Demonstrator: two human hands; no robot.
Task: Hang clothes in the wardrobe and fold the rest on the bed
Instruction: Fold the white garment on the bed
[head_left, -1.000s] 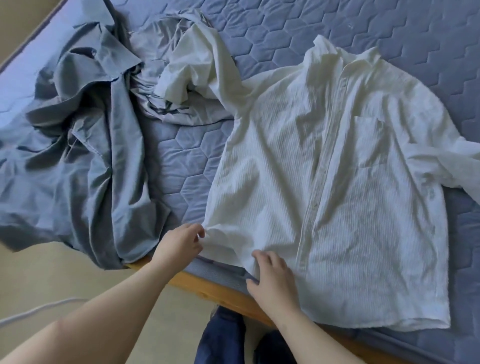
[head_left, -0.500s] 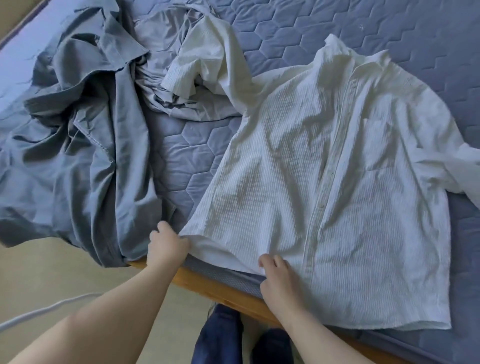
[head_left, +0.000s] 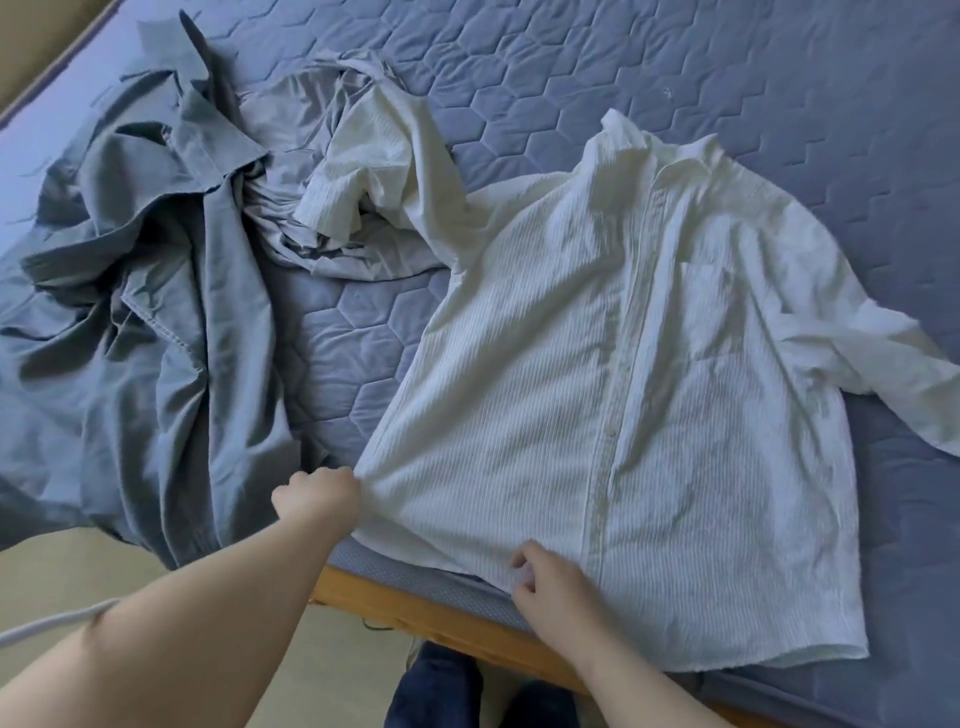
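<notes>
Your left grip (head_left: 317, 496) clutches the white shirt (head_left: 597, 389) at its hem corner; right grip (head_left: 553, 584) pinches the hem. The bed (head_left: 571, 62) also carries crumpled grey clothes (head_left: 130, 338).

We saw soft, even daylight, brightest at the upper left, where the quilted mattress (head_left: 26, 156) washed out pale. The white shirt (head_left: 623, 374) carried gentle crease shadows. Wide-angle distortion bent the frame edges, and the near left forearm (head_left: 197, 639) looked slightly blurred.
</notes>
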